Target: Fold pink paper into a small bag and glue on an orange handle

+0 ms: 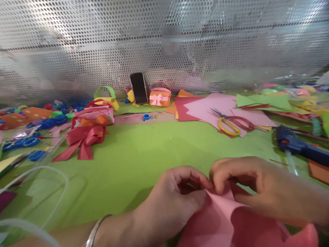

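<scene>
A folded piece of pink paper (213,219) lies close to me at the bottom of the head view, curved and partly in shadow. My left hand (177,202) pinches its upper left edge between thumb and fingers. From the other side, my right hand (246,185) grips the same sheet at the top, its fingertips near those of the left. The fingers cover the spot where the paper meets. At the lower right corner, a rounded pink end (305,236) sticks out; what it belongs to I cannot tell.
Scissors (231,125) lie on coloured paper sheets (205,103) at the back right. Right of my hands is a blue glue gun (300,145). A red paper bow (84,139), small paper bags (159,97) and a phone (138,88) stand further back. A white cord (65,181) loops at left.
</scene>
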`<move>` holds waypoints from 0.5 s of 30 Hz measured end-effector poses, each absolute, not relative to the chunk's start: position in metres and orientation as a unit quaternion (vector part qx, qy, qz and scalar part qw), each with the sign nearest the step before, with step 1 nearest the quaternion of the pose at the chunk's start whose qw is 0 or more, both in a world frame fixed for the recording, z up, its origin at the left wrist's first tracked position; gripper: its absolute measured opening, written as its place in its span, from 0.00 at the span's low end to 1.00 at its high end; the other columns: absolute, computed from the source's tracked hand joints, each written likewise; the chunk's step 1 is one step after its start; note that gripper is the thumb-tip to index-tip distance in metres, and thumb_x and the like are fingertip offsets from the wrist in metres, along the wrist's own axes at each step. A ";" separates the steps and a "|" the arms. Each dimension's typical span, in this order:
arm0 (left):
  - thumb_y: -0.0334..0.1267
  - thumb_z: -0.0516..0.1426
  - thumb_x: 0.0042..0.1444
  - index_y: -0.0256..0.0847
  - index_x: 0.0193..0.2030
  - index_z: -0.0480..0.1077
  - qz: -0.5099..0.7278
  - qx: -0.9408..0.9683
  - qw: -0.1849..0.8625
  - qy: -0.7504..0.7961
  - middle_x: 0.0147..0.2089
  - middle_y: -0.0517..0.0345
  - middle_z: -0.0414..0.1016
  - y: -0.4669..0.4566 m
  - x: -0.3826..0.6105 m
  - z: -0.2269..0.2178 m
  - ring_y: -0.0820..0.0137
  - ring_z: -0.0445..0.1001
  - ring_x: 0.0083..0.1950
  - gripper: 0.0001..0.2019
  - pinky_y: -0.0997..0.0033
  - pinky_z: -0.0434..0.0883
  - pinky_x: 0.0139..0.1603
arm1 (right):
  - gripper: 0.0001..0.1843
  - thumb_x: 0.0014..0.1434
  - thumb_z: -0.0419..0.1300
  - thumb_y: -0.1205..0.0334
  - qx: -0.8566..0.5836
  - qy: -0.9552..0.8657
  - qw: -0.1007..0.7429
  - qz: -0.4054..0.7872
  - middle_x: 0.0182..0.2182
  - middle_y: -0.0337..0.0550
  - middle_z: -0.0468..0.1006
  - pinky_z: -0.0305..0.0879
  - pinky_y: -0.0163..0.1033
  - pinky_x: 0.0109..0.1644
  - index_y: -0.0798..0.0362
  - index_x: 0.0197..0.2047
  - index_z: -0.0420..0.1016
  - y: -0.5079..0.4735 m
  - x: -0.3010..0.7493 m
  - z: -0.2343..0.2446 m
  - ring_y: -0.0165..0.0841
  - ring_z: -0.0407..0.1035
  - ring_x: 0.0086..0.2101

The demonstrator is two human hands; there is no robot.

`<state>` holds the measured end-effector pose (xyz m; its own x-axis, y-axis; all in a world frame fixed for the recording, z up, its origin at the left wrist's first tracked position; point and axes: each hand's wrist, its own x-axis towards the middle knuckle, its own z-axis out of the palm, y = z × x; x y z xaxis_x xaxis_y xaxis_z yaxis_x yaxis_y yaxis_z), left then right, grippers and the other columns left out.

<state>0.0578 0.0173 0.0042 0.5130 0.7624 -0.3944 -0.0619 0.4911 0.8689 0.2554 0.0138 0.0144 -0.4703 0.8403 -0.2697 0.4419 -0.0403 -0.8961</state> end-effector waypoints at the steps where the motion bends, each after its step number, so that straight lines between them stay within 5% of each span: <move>1: 0.27 0.58 0.43 0.38 0.29 0.72 0.277 0.432 0.753 0.412 0.27 0.63 0.72 0.017 0.058 0.003 0.78 0.66 0.27 0.05 0.77 0.62 0.30 | 0.09 0.46 0.68 0.62 -0.480 -0.684 0.177 0.520 0.28 0.34 0.71 0.58 0.32 0.34 0.50 0.27 0.71 0.013 0.256 0.017 0.29 0.63 0.30; 8: 0.25 0.58 0.41 0.37 0.28 0.72 0.289 0.413 0.757 0.417 0.26 0.64 0.73 0.016 0.057 0.001 0.79 0.65 0.26 0.07 0.77 0.61 0.29 | 0.09 0.50 0.60 0.70 -0.453 -0.788 0.206 0.363 0.28 0.32 0.73 0.61 0.29 0.31 0.50 0.24 0.65 0.009 0.256 0.019 0.26 0.67 0.28; 11: 0.31 0.64 0.43 0.36 0.30 0.74 0.287 0.391 0.776 0.404 0.27 0.64 0.73 0.015 0.055 0.003 0.80 0.66 0.27 0.06 0.77 0.60 0.30 | 0.09 0.57 0.59 0.65 -0.400 -0.839 0.230 0.290 0.29 0.33 0.73 0.61 0.28 0.29 0.50 0.26 0.65 0.005 0.256 0.016 0.24 0.67 0.27; 15: 0.43 0.73 0.35 0.36 0.30 0.74 0.291 0.364 0.806 0.366 0.29 0.63 0.74 0.014 0.054 0.004 0.79 0.68 0.30 0.19 0.76 0.62 0.34 | 0.14 0.66 0.52 0.60 -0.371 -0.878 0.191 0.235 0.30 0.37 0.73 0.61 0.27 0.28 0.50 0.28 0.68 -0.003 0.258 0.013 0.25 0.66 0.26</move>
